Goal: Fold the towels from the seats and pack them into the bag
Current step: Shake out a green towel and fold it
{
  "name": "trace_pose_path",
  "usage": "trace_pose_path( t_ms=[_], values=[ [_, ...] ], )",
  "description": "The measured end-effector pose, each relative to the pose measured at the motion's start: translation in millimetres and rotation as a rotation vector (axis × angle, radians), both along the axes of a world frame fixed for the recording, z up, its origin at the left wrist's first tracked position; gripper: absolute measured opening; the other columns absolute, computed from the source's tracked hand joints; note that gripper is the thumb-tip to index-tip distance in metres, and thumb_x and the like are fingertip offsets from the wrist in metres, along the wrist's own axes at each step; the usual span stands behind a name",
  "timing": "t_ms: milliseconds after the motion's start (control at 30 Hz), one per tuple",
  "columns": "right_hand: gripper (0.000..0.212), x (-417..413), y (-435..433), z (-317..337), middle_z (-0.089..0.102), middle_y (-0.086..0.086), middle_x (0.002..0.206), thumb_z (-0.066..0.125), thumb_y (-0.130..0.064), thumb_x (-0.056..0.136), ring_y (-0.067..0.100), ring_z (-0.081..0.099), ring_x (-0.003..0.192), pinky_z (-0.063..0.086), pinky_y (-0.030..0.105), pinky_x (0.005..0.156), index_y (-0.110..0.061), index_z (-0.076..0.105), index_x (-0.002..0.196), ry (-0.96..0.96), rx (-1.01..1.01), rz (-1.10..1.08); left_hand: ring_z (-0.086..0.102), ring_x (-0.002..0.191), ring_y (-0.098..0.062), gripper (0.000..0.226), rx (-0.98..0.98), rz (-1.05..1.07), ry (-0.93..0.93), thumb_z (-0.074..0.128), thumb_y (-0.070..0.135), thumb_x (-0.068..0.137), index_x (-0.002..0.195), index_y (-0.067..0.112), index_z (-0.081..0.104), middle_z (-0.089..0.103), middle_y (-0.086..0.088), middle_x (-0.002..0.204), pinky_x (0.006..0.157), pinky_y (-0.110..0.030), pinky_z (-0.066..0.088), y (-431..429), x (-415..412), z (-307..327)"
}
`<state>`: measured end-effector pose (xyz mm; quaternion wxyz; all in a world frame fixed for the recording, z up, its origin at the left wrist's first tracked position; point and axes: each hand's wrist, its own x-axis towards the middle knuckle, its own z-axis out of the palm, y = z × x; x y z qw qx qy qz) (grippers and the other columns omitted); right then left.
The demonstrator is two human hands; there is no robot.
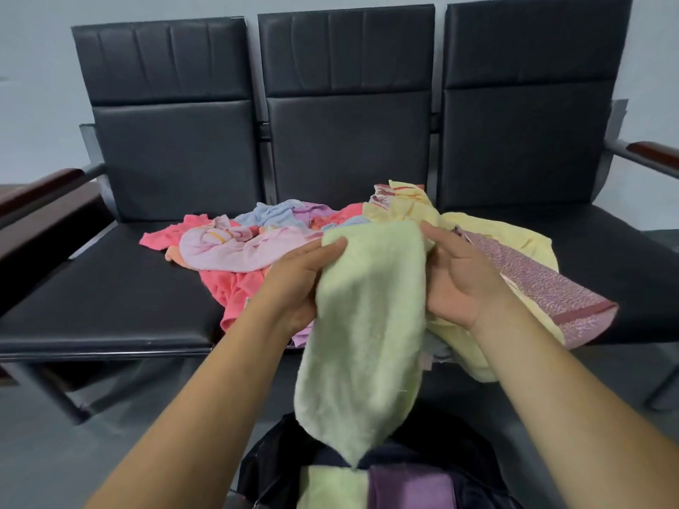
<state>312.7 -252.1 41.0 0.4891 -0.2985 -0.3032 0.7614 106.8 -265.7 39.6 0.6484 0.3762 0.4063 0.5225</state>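
Note:
A light green towel hangs doubled over in the air in front of the seats. My left hand pinches its upper left corner and my right hand grips its upper right edge. Its lower tip dangles just above the open black bag on the floor. Inside the bag lie a folded green towel and a folded purple towel. Behind my hands, on the middle seat, lies a heap of loose towels: pink, coral, blue, and yellow with a patterned mauve border.
A row of three black padded seats stands against a pale wall, with wood-topped metal armrests at the left and right. Grey floor lies under and in front of the bench.

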Motion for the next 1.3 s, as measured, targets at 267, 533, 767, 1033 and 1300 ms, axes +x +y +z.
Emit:
trace_pose_path(
  t_ms=[267, 533, 767, 1033, 1300],
  values=[
    [0.045, -3, -4, -1, 0.065, 0.019, 0.134, 0.063, -0.001, 0.086, 0.031, 0.063, 0.125, 0.052, 0.045, 0.104, 0.000, 0.063, 0.131, -0.171, 0.043, 0.171, 0.073, 0.083, -0.020, 0.017, 0.082, 0.111, 0.063, 0.057, 0.013, 0.100, 0.100, 0.004, 0.072, 0.077, -0.010, 0.094, 0.071, -0.028, 0.060, 1, -17, 7],
    [0.029, -1, -5, 3, 0.075, 0.018, 0.114, 0.061, 0.001, 0.086, 0.026, 0.075, 0.102, 0.060, 0.040, 0.088, 0.004, 0.070, 0.113, -0.197, -0.043, 0.060, 0.066, 0.083, -0.019, 0.018, 0.249, 0.124, 0.277, 0.060, 0.022, 0.101, 0.100, 0.019, 0.078, 0.075, -0.004, 0.097, 0.075, -0.036, 0.048, -4, -29, 2],
    [0.020, 1, -3, 4, 0.078, 0.010, 0.105, 0.071, -0.005, 0.091, 0.025, 0.075, 0.098, 0.062, 0.032, 0.077, -0.009, 0.069, 0.110, -0.493, 0.319, -0.219, 0.072, 0.107, -0.030, 0.025, 0.452, -0.184, 0.879, 0.068, 0.002, 0.093, 0.116, 0.011, 0.073, 0.077, -0.009, 0.106, 0.101, -0.045, 0.054, -3, -47, 3],
    [0.052, 8, -5, 9, 0.069, 0.021, 0.126, 0.064, 0.012, 0.080, 0.030, 0.068, 0.118, 0.059, 0.034, 0.092, 0.005, 0.057, 0.132, -0.267, 0.201, 0.092, 0.063, 0.077, -0.030, 0.036, 0.281, 0.069, 0.484, 0.071, 0.025, 0.092, 0.102, -0.009, 0.067, 0.070, -0.018, 0.088, 0.081, -0.042, 0.055, 2, -40, 0],
    [0.025, 10, 0, 4, 0.075, 0.016, 0.114, 0.067, -0.005, 0.093, 0.026, 0.075, 0.097, 0.062, 0.044, 0.085, -0.007, 0.067, 0.118, -0.537, 0.178, -0.107, 0.072, 0.108, -0.023, 0.032, 0.330, -0.151, 0.384, 0.071, 0.001, 0.086, 0.117, 0.003, 0.072, 0.075, -0.012, 0.114, 0.089, -0.025, 0.055, -7, -45, 8]
  ],
)
